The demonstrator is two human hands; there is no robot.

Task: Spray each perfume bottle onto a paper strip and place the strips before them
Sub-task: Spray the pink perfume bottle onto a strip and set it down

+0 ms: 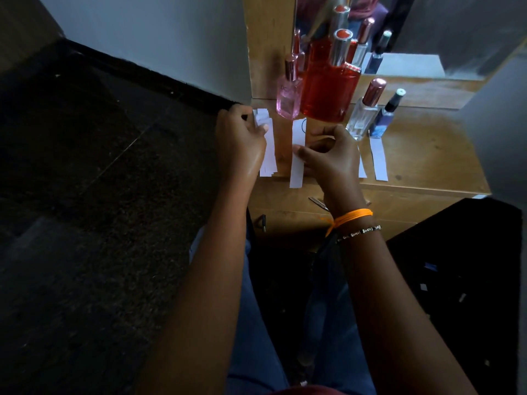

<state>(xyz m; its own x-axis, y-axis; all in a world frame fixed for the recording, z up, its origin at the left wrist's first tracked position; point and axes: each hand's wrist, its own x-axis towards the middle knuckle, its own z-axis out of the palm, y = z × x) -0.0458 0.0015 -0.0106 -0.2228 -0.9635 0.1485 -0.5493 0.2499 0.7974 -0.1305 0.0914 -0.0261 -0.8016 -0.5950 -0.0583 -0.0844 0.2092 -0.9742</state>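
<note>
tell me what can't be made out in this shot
- Head view: strip before the clear bottle, mostly covered by the right hand.
- Mark on the middle strip: cut off by that hand, unreadable.
- Number of strips in the stack held by the left hand: edges overlap, too small to count.
- Lettering on the pink bottle: blurred.
- Metal item under the shelf edge: half hidden by the right wrist.

A home dressing corner — wooden vanity shelf (pixel 413 155), mirror (pixel 399 38), perfume bottles (pixel 328 84).
</note>
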